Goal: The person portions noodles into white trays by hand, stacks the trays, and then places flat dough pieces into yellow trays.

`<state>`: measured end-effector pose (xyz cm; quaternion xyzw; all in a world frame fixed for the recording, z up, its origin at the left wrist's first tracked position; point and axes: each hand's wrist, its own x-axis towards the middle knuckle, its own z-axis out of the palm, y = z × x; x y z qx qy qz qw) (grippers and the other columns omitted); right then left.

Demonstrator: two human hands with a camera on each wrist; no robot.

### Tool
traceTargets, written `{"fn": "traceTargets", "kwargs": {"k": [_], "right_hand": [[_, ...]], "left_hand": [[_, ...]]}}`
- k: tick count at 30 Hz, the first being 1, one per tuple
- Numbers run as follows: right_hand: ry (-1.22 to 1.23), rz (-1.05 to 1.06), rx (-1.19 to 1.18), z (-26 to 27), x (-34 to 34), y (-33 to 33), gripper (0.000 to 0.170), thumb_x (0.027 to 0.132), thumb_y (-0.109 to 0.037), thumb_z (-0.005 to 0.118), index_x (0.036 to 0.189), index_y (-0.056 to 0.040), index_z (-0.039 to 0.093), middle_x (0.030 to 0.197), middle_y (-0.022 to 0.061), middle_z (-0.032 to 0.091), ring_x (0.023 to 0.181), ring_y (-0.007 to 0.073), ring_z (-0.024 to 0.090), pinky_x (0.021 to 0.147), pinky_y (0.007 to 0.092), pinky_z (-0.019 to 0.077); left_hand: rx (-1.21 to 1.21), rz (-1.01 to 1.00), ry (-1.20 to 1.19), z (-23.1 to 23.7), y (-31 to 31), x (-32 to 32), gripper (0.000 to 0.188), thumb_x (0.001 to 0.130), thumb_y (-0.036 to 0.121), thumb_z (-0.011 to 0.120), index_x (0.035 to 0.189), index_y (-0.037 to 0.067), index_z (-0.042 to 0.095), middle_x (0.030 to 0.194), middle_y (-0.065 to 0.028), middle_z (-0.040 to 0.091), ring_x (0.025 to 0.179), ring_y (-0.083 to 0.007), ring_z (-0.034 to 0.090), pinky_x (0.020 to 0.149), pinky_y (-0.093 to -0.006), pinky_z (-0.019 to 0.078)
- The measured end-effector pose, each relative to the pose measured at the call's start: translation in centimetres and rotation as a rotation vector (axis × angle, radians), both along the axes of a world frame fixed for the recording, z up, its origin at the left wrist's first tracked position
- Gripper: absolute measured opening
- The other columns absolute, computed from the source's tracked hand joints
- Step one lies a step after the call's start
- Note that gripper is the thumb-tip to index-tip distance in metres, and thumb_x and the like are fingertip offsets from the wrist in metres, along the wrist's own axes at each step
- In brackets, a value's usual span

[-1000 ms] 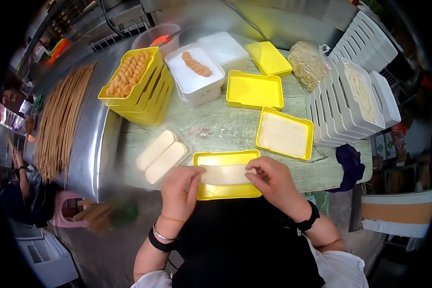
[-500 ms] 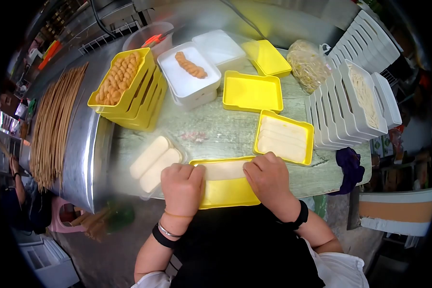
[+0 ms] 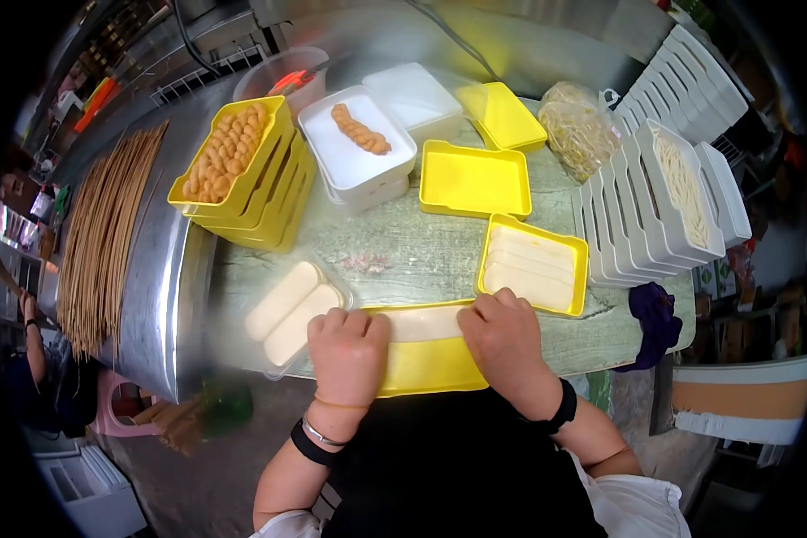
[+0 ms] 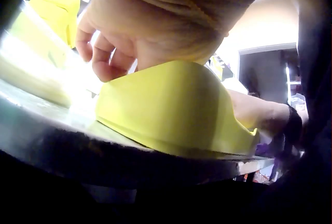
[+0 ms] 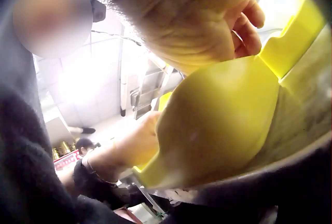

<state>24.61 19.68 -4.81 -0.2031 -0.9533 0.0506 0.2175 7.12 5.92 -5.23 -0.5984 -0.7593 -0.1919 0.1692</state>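
A yellow tray (image 3: 426, 369) sits at the table's near edge in front of me. Along its far side lies a long, pale strip of dough (image 3: 424, 325). My left hand (image 3: 348, 354) holds the strip's left end, fingers curled down inside the tray. At the other end my right hand (image 3: 504, 339) grips it the same way; both sets of fingertips are hidden from above. In the left wrist view, the left hand (image 4: 140, 37) reaches over the tray's end wall (image 4: 171, 110). The right wrist view has the right hand (image 5: 202, 21) over the opposite wall (image 5: 220, 115).
Two dough slabs (image 3: 284, 299) lie in a clear container at left. Beyond my right hand is a yellow tray of strips (image 3: 529, 267), with another yellow tray (image 3: 473, 179) behind. Stacked yellow trays (image 3: 269, 202) and white trays (image 3: 614, 220) flank the table; skewers (image 3: 112, 238) lie far left.
The strip, earlier stretched between both hands over the tray's middle, now lies along its far side. Both hands have lowered and turned knuckles-up. Within the last half second they have barely moved.
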Motion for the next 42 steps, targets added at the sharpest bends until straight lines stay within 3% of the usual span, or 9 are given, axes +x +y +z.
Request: {"fn": "traceTargets", "kwargs": {"k": [3,7,11,14,20,28,35,41,42], "right_hand": [[0.017,-0.019,0.011,-0.1,-0.1,0.0,0.011,0.071,-0.007,0.063,0.067,-0.0092,0.053,0.072,0.0049,0.047,0.071,0.0224,0.049,0.060,0.0352,0.0393],[0.043,0.011,0.005,-0.6,-0.3,0.2,0.011,0.070,-0.007,0.063,0.065,-0.0088,0.053,0.073,0.0054,0.047,0.071,0.0231,0.049,0.060,0.0364,0.0393],[0.125,0.011,-0.087,1.9,0.3,0.0,0.009,0.074,-0.008,0.069,0.075,-0.0094,0.060,0.077,0.0045,0.053,0.074,0.0260,0.053,0.064,0.0384,0.0419],[0.135,-0.001,-0.148,2.2,1.4,-0.1,0.010,0.077,-0.010,0.072,0.081,-0.0098,0.063,0.079,0.0041,0.056,0.076,0.0271,0.055,0.066,0.0392,0.0433],[0.150,0.062,-0.239,1.4,1.6,-0.7,0.010,0.078,-0.011,0.072,0.083,-0.0091,0.064,0.081,0.0057,0.059,0.078,0.0284,0.057,0.068,0.0406,0.0444],[0.197,0.081,-0.296,1.8,2.7,-0.9,0.010,0.079,-0.009,0.071,0.084,-0.0076,0.063,0.079,0.0075,0.060,0.075,0.0300,0.059,0.065,0.0406,0.0458],[0.237,0.106,-0.362,1.5,3.6,-1.6,0.010,0.078,-0.007,0.071,0.083,-0.0067,0.063,0.078,0.0076,0.060,0.073,0.0289,0.060,0.063,0.0395,0.0465],[0.208,0.097,-0.426,1.3,4.4,-1.8,0.009,0.078,-0.006,0.071,0.081,-0.0054,0.062,0.076,0.0091,0.061,0.071,0.0299,0.060,0.061,0.0395,0.0467],[0.204,0.093,-0.432,1.5,4.6,-1.8,0.009,0.078,-0.005,0.071,0.081,-0.0047,0.063,0.076,0.0097,0.061,0.070,0.0301,0.060,0.061,0.0389,0.0467]], "left_hand": [[-0.004,0.019,-0.006,0.1,0.2,0.2,0.006,0.069,0.011,0.060,0.069,0.010,0.055,0.075,-0.0046,0.051,0.070,-0.0235,0.050,0.064,-0.0369,0.0387],[-0.105,0.046,-0.054,0.2,-0.3,0.2,0.012,0.072,0.008,0.065,0.083,0.012,0.066,0.084,-0.0020,0.060,0.077,-0.0237,0.057,0.068,-0.0368,0.0438],[0.117,0.049,-0.115,3.2,-2.1,-1.5,0.013,0.077,0.008,0.064,0.090,0.009,0.067,0.090,-0.0076,0.064,0.080,-0.0265,0.060,0.069,-0.0392,0.0470],[0.111,0.212,-0.181,3.5,-4.1,-6.6,0.014,0.079,0.012,0.071,0.091,0.007,0.068,0.086,-0.0120,0.064,0.078,-0.0337,0.059,0.070,-0.0431,0.0477],[-0.058,0.270,-0.354,2.3,-2.5,-8.6,0.024,0.073,0.019,0.081,0.087,0.007,0.067,0.082,-0.0088,0.064,0.077,-0.0301,0.062,0.067,-0.0401,0.0497],[-0.145,0.315,-0.230,0.8,-0.6,-9.5,0.025,0.078,0.026,0.077,0.085,0.007,0.062,0.084,-0.0105,0.062,0.074,-0.0335,0.063,0.065,-0.0416,0.0507],[-0.092,0.352,-0.048,-0.1,-0.5,-10.1,0.015,0.087,0.020,0.067,0.085,0.006,0.063,0.081,-0.0144,0.064,0.072,-0.0352,0.063,0.062,-0.0429,0.0513],[0.203,0.466,-0.544,-2.4,-3.5,-14.3,0.015,0.095,0.015,0.057,0.093,0.002,0.063,0.083,-0.0100,0.067,0.077,-0.0235,0.068,0.065,-0.0331,0.0539],[0.315,0.454,-0.794,-1.8,-4.6,-14.7,0.015,0.098,0.016,0.054,0.097,0.003,0.061,0.092,-0.0073,0.067,0.082,-0.0199,0.067,0.067,-0.0317,0.0558]]}}
